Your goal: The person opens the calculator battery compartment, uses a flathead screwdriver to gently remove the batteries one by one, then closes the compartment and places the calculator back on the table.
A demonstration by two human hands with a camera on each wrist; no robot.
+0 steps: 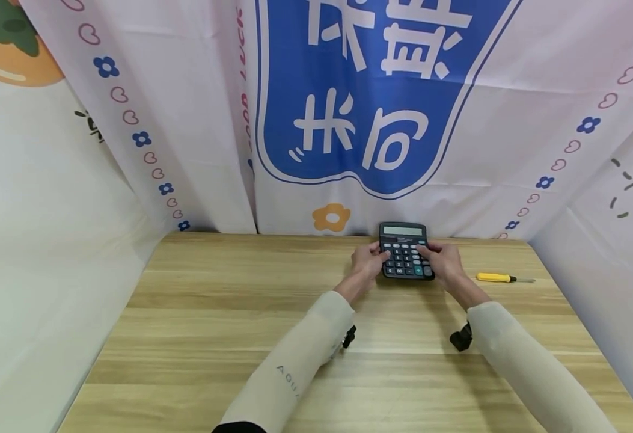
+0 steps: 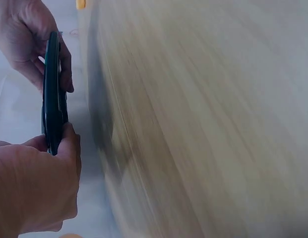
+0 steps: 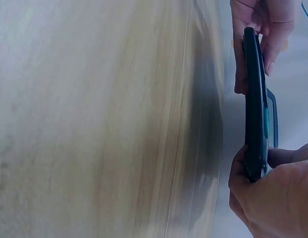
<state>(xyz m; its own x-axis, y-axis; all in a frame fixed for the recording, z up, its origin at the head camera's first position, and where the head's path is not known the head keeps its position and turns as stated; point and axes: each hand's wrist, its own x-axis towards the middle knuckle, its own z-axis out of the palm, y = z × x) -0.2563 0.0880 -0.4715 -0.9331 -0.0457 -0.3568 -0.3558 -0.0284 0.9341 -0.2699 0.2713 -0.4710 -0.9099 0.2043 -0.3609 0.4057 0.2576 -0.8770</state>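
A dark calculator (image 1: 403, 255) with a grey display and a teal key faces up toward the head camera near the back of the table. My left hand (image 1: 367, 261) grips its left edge, thumb on the key side and fingers behind. On the opposite edge my right hand (image 1: 445, 261) holds it the same way. Both wrist views show the calculator (image 2: 54, 94) edge-on and raised off the wood, its shadow falling on the table. In the right wrist view, the right hand (image 3: 277, 191) pinches the near end of the case (image 3: 255, 109).
A yellow-handled screwdriver (image 1: 493, 277) lies on the wooden table (image 1: 213, 313), right of my right hand. White printed cloth (image 1: 208, 150) hangs along the table's back edge, with white side walls (image 1: 40, 240) left and right.
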